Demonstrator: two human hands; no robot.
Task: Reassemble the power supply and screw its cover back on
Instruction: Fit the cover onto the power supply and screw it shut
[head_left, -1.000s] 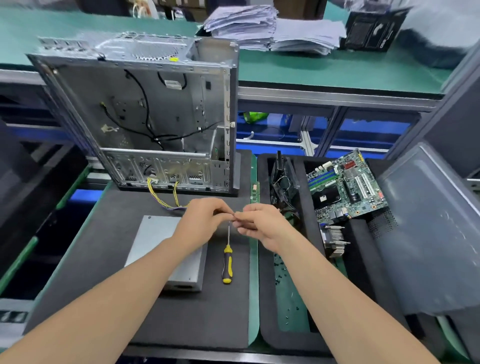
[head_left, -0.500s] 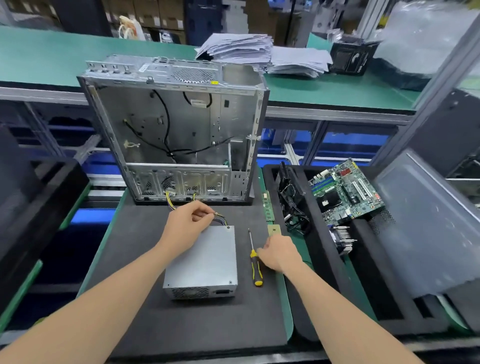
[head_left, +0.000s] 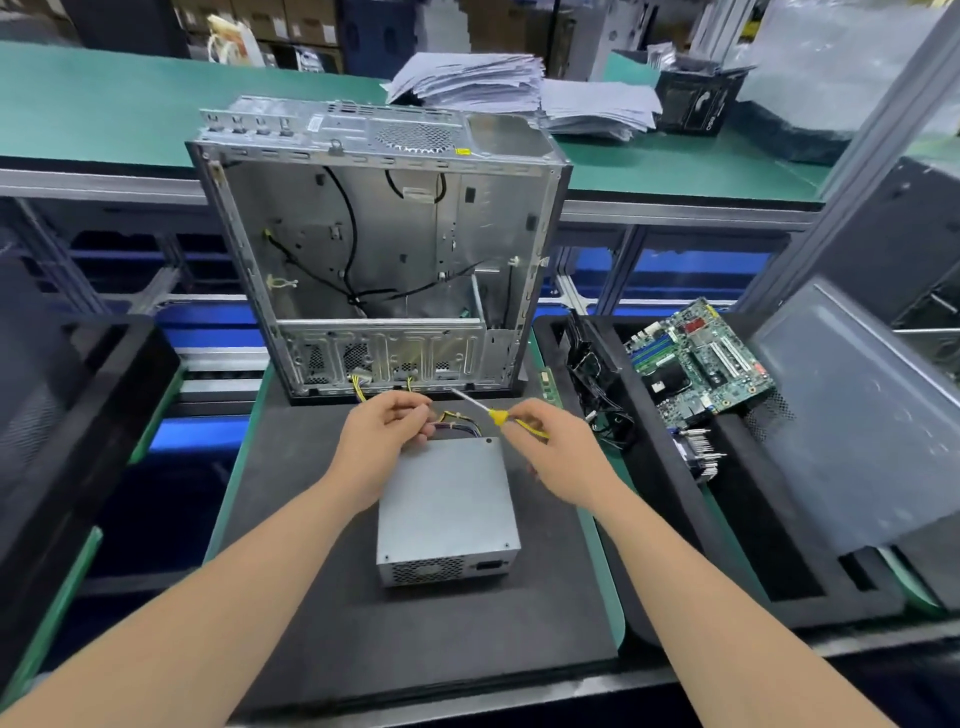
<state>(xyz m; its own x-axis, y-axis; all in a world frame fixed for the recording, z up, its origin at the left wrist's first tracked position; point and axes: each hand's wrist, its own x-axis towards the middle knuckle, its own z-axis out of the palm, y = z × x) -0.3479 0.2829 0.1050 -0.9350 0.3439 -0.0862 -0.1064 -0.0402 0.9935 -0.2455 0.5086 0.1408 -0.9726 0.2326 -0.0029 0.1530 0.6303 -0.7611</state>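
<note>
The grey power supply (head_left: 447, 512) lies flat on the black mat (head_left: 322, 623), fan grille toward me, its cover on top. A bundle of yellow and black cables (head_left: 460, 423) leaves its far edge. My left hand (head_left: 382, 439) hovers over the far left corner with fingers curled, pinching something too small to make out. My right hand (head_left: 553, 449) grips the yellow-handled screwdriver (head_left: 496, 415), lifted off the mat, its shaft pointing up-left toward the left hand.
An open empty computer case (head_left: 379, 249) stands upright just behind the power supply. To the right a black foam tray (head_left: 753, 545) holds a motherboard (head_left: 698, 358), loose black cables (head_left: 592, 374) and a grey side panel (head_left: 852, 410). Paper stacks (head_left: 519, 88) sit on the far green bench.
My right hand picked the screwdriver up from the mat and raised it toward the far edge of the power supply. The left hand stayed at the far left corner.
</note>
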